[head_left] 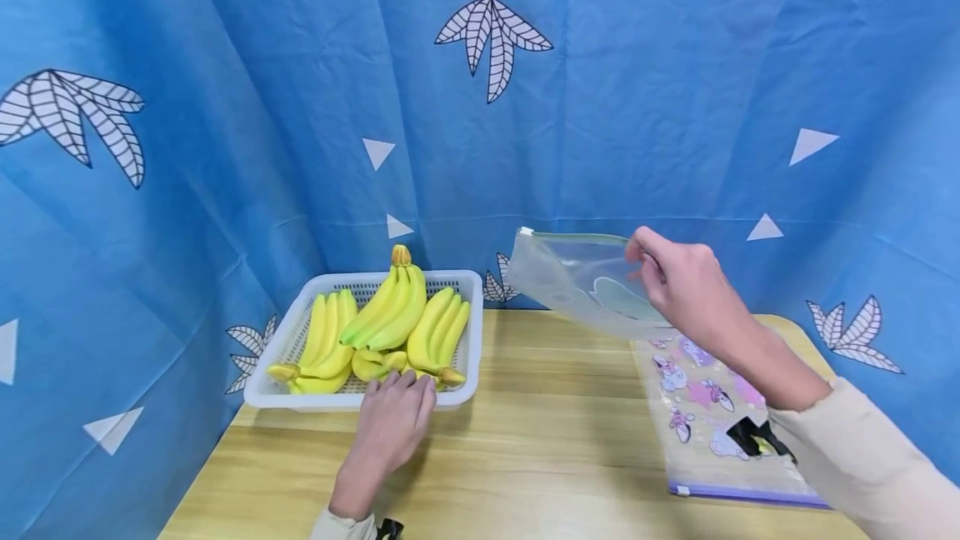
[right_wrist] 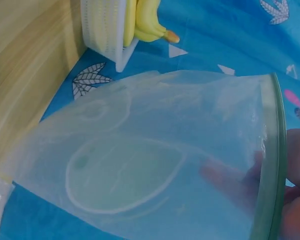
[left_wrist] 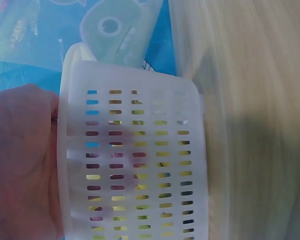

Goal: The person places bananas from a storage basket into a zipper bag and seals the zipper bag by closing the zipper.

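Note:
A white perforated plastic basket (head_left: 300, 401) holds several bunches of yellow bananas (head_left: 397, 307), one lying on top with its stem up. My left hand (head_left: 395, 417) reaches over the front rim, its fingertips down among the lower bananas. Through the slots of the basket wall (left_wrist: 140, 75), the left wrist view gives only faint glimpses of those fingers; whether they grip a banana, I cannot tell. Raised at the right, my right hand (head_left: 686, 282) pinches a clear zip bag (head_left: 558, 273) by its green zip edge. A pale green cartoon print marks the bag, which hangs slanted, with no contents visible.
On the table (head_left: 547, 440), at the right, lies another clear zip bag (head_left: 693, 465) with a purple zip and pink cartoon prints, partly under my right forearm. A blue patterned curtain (head_left: 637, 107) hangs behind and along the sides of the table.

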The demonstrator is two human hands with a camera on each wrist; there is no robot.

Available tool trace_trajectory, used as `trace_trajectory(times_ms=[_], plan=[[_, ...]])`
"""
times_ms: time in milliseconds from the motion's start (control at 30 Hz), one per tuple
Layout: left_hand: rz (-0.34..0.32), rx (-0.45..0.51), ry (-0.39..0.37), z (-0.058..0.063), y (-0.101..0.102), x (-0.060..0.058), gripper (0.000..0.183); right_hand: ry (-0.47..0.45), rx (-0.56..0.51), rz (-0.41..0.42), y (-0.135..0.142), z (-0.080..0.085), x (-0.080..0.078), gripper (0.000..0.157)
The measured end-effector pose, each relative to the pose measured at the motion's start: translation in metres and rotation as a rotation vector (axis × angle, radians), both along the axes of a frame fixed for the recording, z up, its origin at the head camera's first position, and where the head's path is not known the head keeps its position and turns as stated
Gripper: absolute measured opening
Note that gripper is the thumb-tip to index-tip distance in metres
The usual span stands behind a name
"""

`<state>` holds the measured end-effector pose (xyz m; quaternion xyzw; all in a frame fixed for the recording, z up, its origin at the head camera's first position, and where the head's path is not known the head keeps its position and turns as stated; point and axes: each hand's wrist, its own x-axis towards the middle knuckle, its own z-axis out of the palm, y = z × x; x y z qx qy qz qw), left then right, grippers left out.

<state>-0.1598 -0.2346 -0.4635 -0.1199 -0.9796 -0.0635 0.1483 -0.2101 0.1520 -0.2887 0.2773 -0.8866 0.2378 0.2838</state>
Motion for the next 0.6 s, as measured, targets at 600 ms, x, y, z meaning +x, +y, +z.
trace_trajectory(times_ms=[600], plan=[[-0.105,0.559,-0.013,0.055,0.039,0.007,0.02,-0.017,0.043,-0.023,-0.003,0.004,-0.002,0.022]])
